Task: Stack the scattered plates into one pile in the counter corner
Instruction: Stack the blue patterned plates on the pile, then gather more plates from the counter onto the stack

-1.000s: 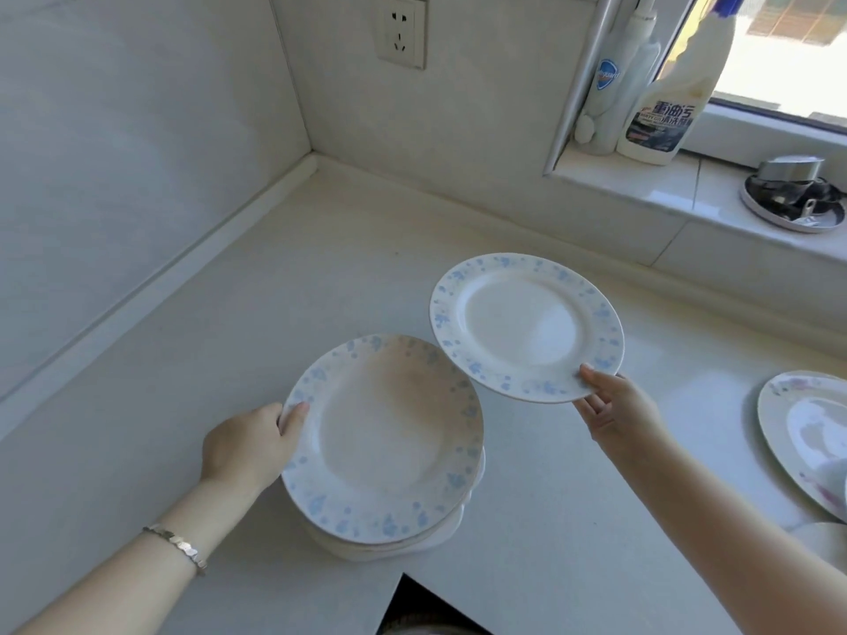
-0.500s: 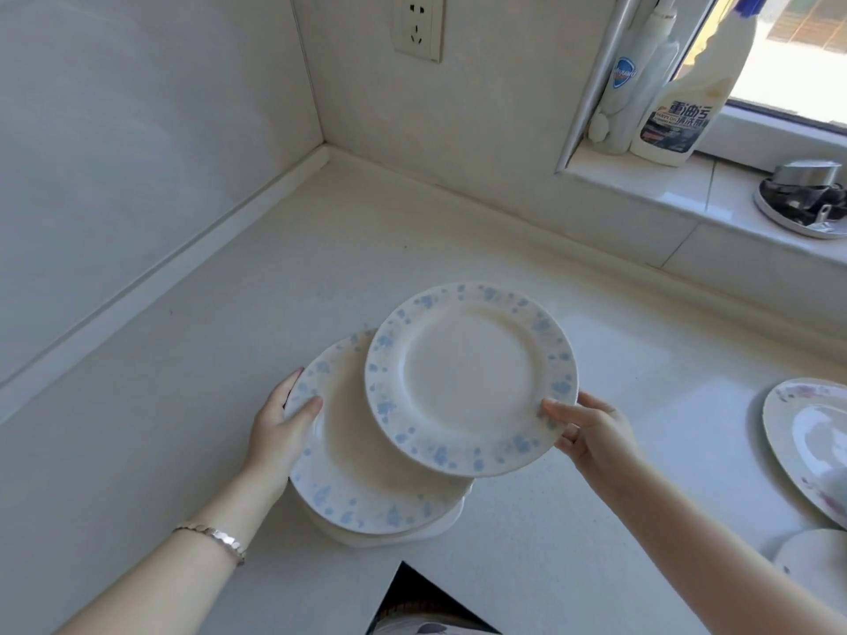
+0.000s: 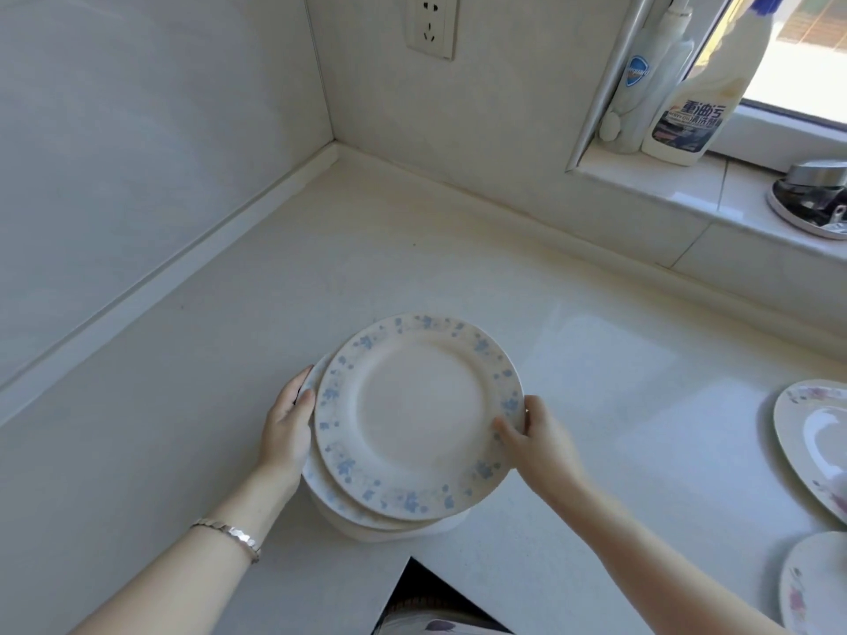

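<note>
A white plate with a blue-flowered rim (image 3: 419, 417) lies on top of a pile of plates (image 3: 330, 499) near the counter's front edge. My right hand (image 3: 534, 440) grips that top plate at its right rim, thumb on top. My left hand (image 3: 288, 428) holds the left rim of the pile just beneath it. The top plate sits a little to the right of the plates under it. The counter corner (image 3: 339, 151) lies further back, well apart from the pile.
Two pink-flowered plates lie at the right edge, one (image 3: 816, 440) beside the pile's height, another (image 3: 813, 584) nearer me. On the window sill stand a cleaner bottle (image 3: 696, 107), a white bottle (image 3: 641, 80) and a metal dish (image 3: 813, 199). A wall socket (image 3: 431, 22) is above.
My right hand brought the blue-rimmed plate down and to the left, from the air onto the pile. My left hand stayed on the pile's left rim.
</note>
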Tool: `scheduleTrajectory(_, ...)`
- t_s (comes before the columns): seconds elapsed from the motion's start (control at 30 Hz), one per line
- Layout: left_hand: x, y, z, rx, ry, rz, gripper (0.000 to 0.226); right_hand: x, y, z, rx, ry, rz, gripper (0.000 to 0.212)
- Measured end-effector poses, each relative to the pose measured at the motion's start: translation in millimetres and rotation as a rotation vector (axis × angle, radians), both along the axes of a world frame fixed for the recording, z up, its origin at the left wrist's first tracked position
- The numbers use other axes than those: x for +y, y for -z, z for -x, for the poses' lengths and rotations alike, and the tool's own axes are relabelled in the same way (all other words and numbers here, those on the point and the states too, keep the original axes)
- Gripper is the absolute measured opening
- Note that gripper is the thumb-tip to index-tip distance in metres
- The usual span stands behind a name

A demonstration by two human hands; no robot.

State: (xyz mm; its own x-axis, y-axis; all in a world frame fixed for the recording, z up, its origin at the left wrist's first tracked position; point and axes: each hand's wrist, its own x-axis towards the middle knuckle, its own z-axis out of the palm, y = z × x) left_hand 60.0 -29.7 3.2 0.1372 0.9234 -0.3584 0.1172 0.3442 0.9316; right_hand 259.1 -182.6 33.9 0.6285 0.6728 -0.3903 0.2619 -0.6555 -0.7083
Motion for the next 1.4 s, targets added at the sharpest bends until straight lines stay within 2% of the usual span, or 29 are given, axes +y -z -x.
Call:
scheduleTrajectory(0.1,-2.4,-2.9,-2.0,-0.001,-0.024,-0.023,0.036,6.9,0.3,11.2,-0.068,-0.080,0.075,0.025)
scheduleTrajectory(0.23,-4.6,-8.2,-1.4,-0.003,-0.003,-0.012,0.034,11.5,-2.8,16.1,-0.256,-0.219,0.229,0.029)
scheduleTrajectory(0.3,-3.7,-7.9,0.2,-0.029,0.005,0.012,0.034,17.9,-1.1,10.5,-0.181,-0.181,0.213,0.053)
scheduleTrajectory(0.37,-2.1,-5.6,2.5,-0.045,0.020,0.026,0.035,29.9,1.5,4.5,0.050,-0.066,0.071,0.071)
scheduleTrajectory(0.47,-0.6,-4.1,5.4,-0.032,0.064,0.022,0.041,45.9,12.5,5.1,0.311,0.072,-0.153,0.056)
scheduleTrajectory(0.53,1.0,-1.0,7.8,0.002,0.104,-0.001,0.043,47.2,19.8,8.3,0.289,0.102,-0.217,0.047)
scheduleTrajectory(0.63,3.5,1.9,11.4,0.074,0.153,-0.036,0.041,43.8,25.4,11.6,0.231,0.106,-0.252,0.045)
scheduleTrajectory(0.7,6.0,-1.5,10.6,0.259,0.236,-0.133,0.040,43.2,26.4,12.2,0.231,0.103,-0.281,0.043)
scheduleTrajectory(0.77,9.3,-7.7,7.9,0.592,0.370,-0.236,0.041,43.6,25.0,9.6,0.243,0.080,-0.281,0.040)
scheduleTrajectory(0.83,13.0,-15.8,1.0,0.868,0.448,-0.373,0.044,41.1,24.2,2.1,0.292,0.036,-0.204,0.037)
scheduleTrajectory(0.87,14.6,-19.8,-4.7,0.935,0.475,-0.477,0.046,38.1,24.4,-3.2,0.315,0.010,-0.139,0.036)
scheduleTrajectory(0.97,16.2,-29.0,-37.7,0.915,0.595,-0.766,0.050,18.6,23.9,-21.2,0.361,-0.006,0.025,0.041)
scheduleTrajectory(1.07,-2.4,-46.5,-95.5,0.699,0.835,-0.884,0.043,-16.7,24.6,-36.2,0.451,0.113,0.091,0.041)
scheduleTrajectory(1.17,-37.7,-49.9,-157.4,0.611,1.104,-0.805,0.031,-66.2,27.6,-54.8,0.358,0.169,0.146,0.026)
scheduleTrajectory(1.3,-98.7,-41.3,-221.2,0.712,1.358,-0.650,0.032,-145.0,17.8,-87.6,0.205,0.275,0.227,0.015)
scheduleTrajectory(1.4,-150.0,-31.3,-257.9,0.780,1.510,-0.620,0.032,-206.5,3.2,-119.6,0.245,0.476,0.120,0.013)
